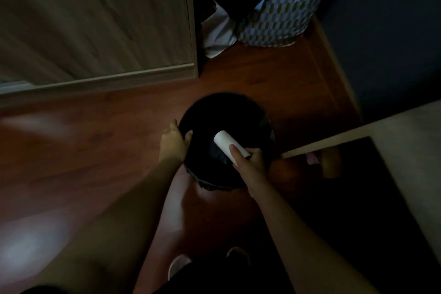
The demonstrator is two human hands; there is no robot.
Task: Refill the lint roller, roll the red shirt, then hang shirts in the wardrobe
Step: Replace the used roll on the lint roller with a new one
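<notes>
Head view: left hand point(173, 142) grips dark bin point(238, 112) rim, right hand point(250, 159) clamps white roll point(228, 144); bin's inside lost in shadow.

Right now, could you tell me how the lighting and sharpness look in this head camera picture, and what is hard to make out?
Head view: very dim; the black round bin reads as a featureless dark hole. The white cardboard tube in the right hand is brightest; the left hand grips the bin's rim. Pale glare patches on the reddish wooden floor; edges soft, wardrobe door streaked with blur.
</notes>
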